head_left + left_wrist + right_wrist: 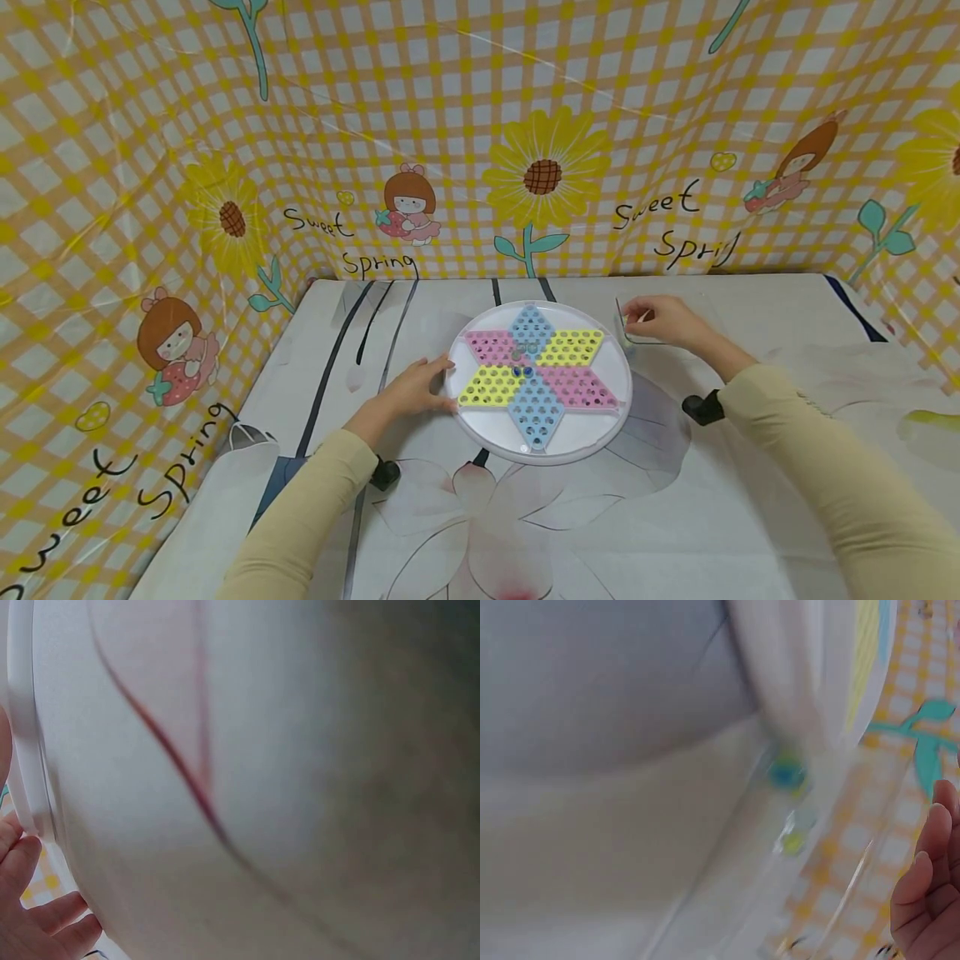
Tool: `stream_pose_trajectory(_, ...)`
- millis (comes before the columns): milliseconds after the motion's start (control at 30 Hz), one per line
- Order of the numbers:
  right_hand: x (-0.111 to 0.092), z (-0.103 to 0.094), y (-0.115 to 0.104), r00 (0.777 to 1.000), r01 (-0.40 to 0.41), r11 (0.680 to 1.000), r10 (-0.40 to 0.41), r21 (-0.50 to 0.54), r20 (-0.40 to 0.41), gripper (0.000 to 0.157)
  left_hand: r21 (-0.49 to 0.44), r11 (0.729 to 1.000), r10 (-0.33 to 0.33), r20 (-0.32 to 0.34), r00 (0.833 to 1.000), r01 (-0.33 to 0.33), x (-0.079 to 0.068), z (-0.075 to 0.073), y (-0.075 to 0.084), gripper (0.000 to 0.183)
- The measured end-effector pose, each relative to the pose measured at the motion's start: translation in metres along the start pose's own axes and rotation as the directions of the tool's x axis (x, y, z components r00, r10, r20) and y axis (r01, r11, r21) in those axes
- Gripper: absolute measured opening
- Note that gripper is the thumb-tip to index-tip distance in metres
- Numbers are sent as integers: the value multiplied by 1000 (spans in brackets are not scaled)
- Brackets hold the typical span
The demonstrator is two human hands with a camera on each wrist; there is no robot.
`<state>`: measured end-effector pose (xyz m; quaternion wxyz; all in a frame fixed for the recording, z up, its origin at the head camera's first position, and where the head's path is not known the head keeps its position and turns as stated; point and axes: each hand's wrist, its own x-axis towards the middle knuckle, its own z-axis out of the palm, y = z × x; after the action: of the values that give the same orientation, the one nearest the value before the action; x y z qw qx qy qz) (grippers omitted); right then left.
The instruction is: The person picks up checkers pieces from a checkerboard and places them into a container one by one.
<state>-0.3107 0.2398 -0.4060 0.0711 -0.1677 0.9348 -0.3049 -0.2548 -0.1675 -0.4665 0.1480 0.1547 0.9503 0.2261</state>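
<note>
A round white Chinese checkers board point(468, 433) with a pink, yellow and blue star lies on the table. Several glass marbles point(522, 372) sit near the star's centre. My left hand point(408, 387) rests against the board's left rim, thumb and fingers spread along it; in the left wrist view, fingertips touch the white rim point(26, 750). On the board's right, my right hand point(663, 321) reaches over a clear plastic box point(648, 341) with bent fingers. Marbles point(787, 772) show blurred in that box in the right wrist view. Whether the fingertips pinch a marble is hidden.
A white tablecloth point(510, 517) with flower prints and dark lines covers the table. Behind and at the sides hangs a yellow checked curtain point(465, 83). A white object with a looped edge point(251, 437) lies at the left table edge, beside a blue patch point(277, 483).
</note>
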Motion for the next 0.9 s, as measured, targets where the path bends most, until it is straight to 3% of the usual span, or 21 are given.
stream_pose_trajectory(300, 12, 28, -38, 995, 93, 995, -94, 42, 21, 29, -8, 1000, -11, 2, 1000, 11, 0, 0, 1, 81)
stream_pose_trajectory(700, 20, 67, -57, 988, 118, 979, -133, 166, 79, 28, -10, 1000, -21, 6, 1000, 21, -1, 0, 2, 82)
stream_pose_trajectory(900, 24, 83, -68, 986, 116, 980, -134, 160, 103, 28, -9, 1000, -5, 6, 1000, 5, -1, -1, 2, 80)
